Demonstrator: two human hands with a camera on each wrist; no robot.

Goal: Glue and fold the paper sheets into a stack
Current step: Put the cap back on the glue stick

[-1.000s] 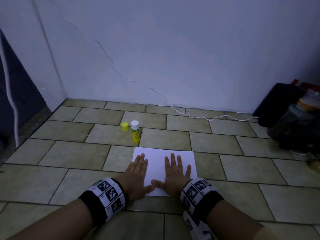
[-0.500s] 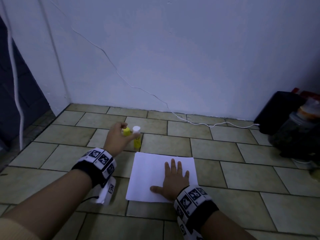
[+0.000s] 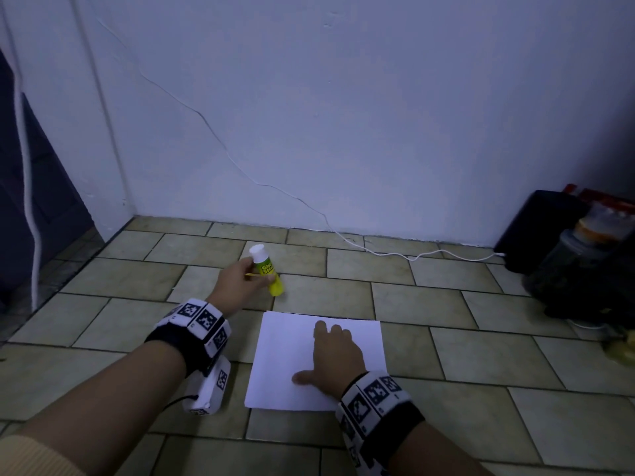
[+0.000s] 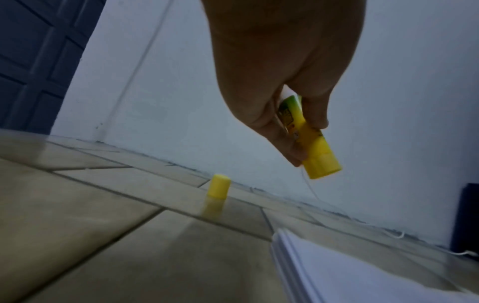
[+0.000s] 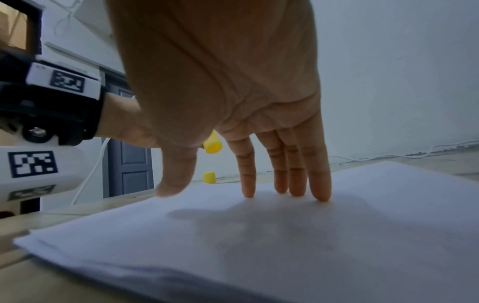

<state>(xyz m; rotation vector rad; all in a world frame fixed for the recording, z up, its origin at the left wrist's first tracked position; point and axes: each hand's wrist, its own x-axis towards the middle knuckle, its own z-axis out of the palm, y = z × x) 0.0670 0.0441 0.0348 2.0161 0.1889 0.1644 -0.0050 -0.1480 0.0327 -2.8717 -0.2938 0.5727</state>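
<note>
- Left hand (image 3: 240, 281), at about 11 o'clock from the paper, is clamped round the glue stick (image 3: 267, 271): fingers and thumb curl on the barrel, as the left wrist view confirms. The stick is clear of the floor, tilted, white end up and away from the person, yellow base down.
- Yellow cap (image 4: 218, 186) stands upright on the tiled floor (image 3: 343, 293), apart from the stick, so the stick reads as uncapped. Whether any glue is wound out past the white end cannot be told.
- Paper sheets (image 3: 285, 365) lie flat on the tiles at 6 o'clock from the stick, well short of the wall. The left wrist view shows several layered edges, so this is a stack, not one sheet.
- Right hand (image 3: 335, 359) lies on the right half of the top sheet, fingers straight and together, thumb spread, tips pressing down; it grips nothing.
- Judgement: the step in hand is bringing the glue to the paper. To do it well, turn the stick so the white end faces down before it reaches the sheet, and check that glue is showing.
- Judgement: keep the right hand pressing as the anchor and run the stick over the bare left half, stroking away from the held side so the sheet stays taut.
- Risk, as judged: a stroke towards the pinned hand, or heavy pressure, may buckle the top sheet or drag it out of line with those beneath.
</note>
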